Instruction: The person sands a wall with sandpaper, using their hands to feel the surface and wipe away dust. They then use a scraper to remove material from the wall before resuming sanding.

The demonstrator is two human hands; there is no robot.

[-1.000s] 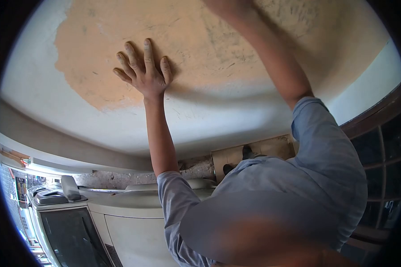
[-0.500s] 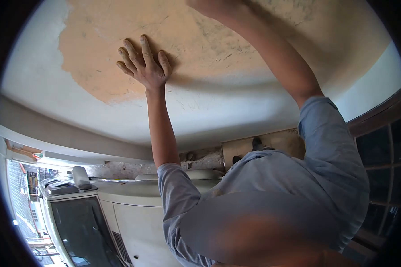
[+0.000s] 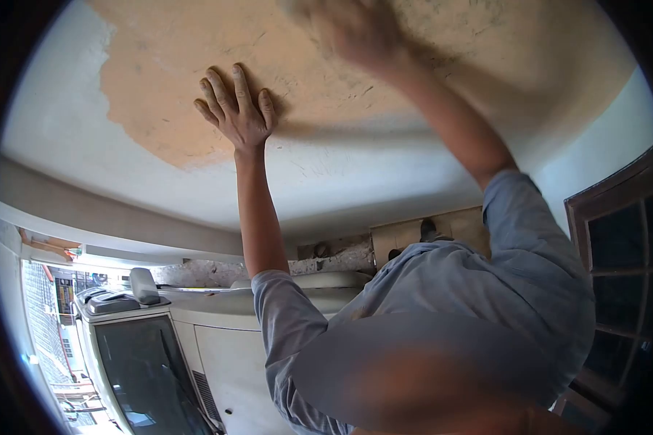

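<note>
In front of me is a pale wall [image 3: 326, 163] with a large tan-orange patch [image 3: 159, 87], marked by dark scuffs and scratches. My left hand [image 3: 241, 116] rests flat on the patch near its lower edge, fingers spread and their tips dusted tan. Higher up, close to the top edge of the view, my right hand [image 3: 355, 36] is over the same patch. Motion smears its fingers, and I cannot tell whether anything is in them.
A white vehicle [image 3: 239, 355] with a dark window and a side mirror [image 3: 144, 286] stands at lower left. Brown-framed panes [image 3: 617, 239] are on the right. Below the wall lie rough ground and floor tiles [image 3: 395, 235], with dark shoes [image 3: 428, 230] showing.
My right hand has come lower into view, its forearm dropping and bending at the elbow. My left hand stays on the wall almost unmoved. The view has shifted slightly.
</note>
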